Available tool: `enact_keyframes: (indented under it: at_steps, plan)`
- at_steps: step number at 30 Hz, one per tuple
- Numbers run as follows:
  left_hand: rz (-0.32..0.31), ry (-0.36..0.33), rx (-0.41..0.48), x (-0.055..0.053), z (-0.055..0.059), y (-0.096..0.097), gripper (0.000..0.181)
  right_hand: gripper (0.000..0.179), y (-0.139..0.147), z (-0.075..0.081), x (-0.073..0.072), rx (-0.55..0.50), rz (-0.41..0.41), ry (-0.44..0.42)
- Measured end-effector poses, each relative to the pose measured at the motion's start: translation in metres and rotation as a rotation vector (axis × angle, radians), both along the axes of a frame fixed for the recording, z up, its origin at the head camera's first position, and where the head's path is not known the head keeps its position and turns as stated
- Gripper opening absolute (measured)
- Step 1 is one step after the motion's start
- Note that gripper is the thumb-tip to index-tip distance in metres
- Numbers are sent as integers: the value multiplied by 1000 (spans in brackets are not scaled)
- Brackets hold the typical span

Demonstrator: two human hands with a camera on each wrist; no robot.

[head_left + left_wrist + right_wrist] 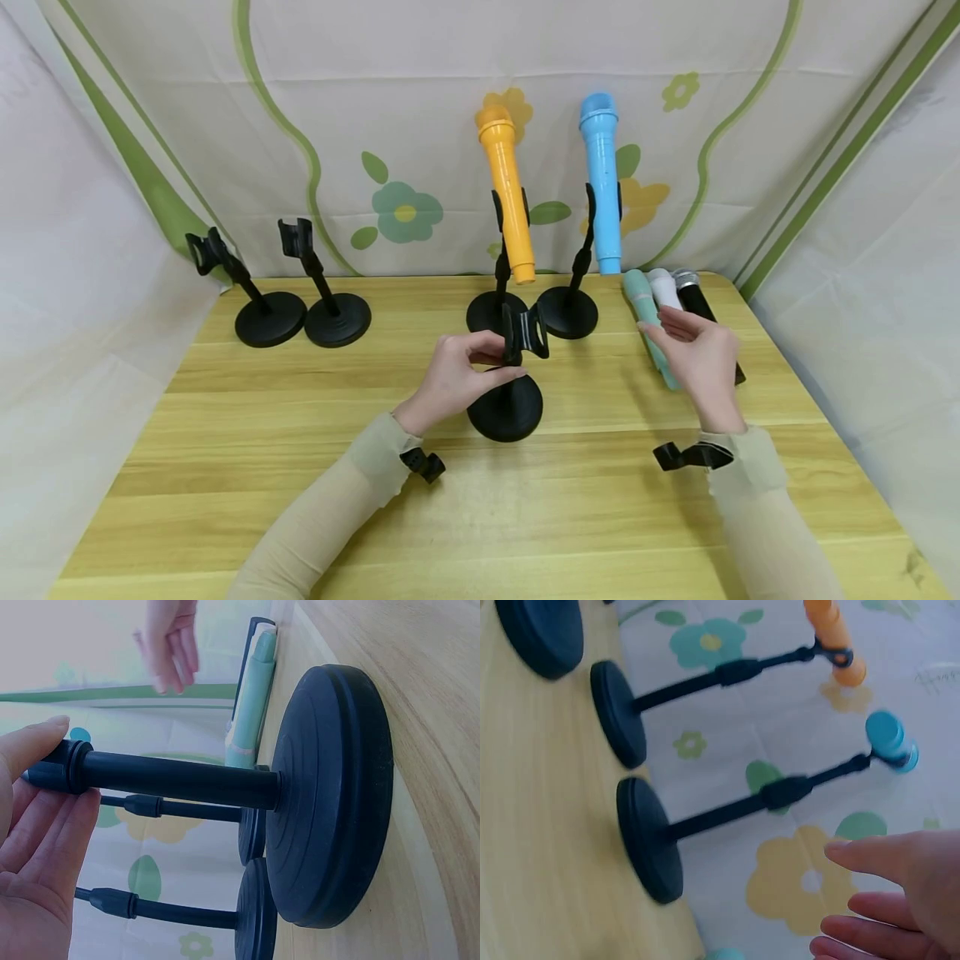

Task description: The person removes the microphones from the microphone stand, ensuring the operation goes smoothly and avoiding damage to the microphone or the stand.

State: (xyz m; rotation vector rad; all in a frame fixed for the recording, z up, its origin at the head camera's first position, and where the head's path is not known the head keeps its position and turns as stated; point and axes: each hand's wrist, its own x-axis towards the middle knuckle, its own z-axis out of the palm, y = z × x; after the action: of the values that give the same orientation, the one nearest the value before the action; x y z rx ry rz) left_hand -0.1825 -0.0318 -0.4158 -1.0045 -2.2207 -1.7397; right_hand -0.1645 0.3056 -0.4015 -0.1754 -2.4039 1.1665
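My left hand grips a black desktop microphone stand around the top of its pole, just below the empty clip. Its round base is down at the tabletop. Over at the right, my right hand hovers with loosely extended fingers and nothing between them. Beneath and beside it lie a mint green microphone, a white microphone and a black microphone. Behind the gripped stand, an orange microphone and a blue microphone sit tilted in the clips of two stands.
Two more black stands with empty clips, one at the far left and one beside it, are at the wooden table's back left. A flowered cloth backdrop hangs right behind the table, with white fabric along the sides.
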Motion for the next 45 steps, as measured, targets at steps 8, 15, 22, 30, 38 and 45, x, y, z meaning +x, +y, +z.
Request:
enact_keyframes:
  at_steps: [8, 15, 22, 30, 38, 45]
  plan:
    - [31, -27, 3, 2, 1, 3, 21, 45, -30, 22, 8, -89, 136, 40]
    - [32, -20, 4, 14, 22, 3, 19, 46, -54, 38, 15, -123, 276, 34]
    - [35, -25, -13, 17, 27, 3, 19, 43, -77, 51, 22, -189, 440, 63]
    - [6, -24, 12, 18, 29, 2, 20, 44, -102, 57, 24, -203, 590, 89]
    - [-9, -40, 19, 19, 30, 1, 21, 42, -123, 57, 19, -222, 668, 116]
    - [-13, -29, 28, 18, 30, 1, 21, 30, -133, 57, 15, -249, 690, 152]
